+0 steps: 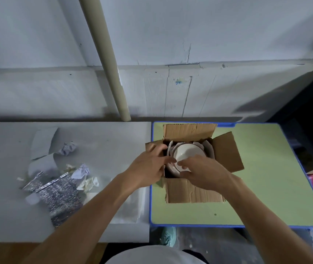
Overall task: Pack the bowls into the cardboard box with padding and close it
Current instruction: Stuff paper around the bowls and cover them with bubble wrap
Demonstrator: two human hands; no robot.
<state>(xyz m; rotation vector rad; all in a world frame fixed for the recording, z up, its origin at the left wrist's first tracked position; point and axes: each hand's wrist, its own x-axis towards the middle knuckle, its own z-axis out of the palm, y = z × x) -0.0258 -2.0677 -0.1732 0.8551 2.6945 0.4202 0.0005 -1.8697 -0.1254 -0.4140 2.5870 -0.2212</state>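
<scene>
By a grey wall (228, 35), a green table (266, 168) bears the box (189, 193).

A pale grey-blue wall (189, 35) fills the upper view, its lower part clad in painted boards (170, 92), with a beige pipe (104, 54) running down it at a slant. Below stand a grey table (9, 187) and, touching its right edge, a green table with a blue rim (266, 178). The light is dim, and the far right lies in shadow.
</scene>
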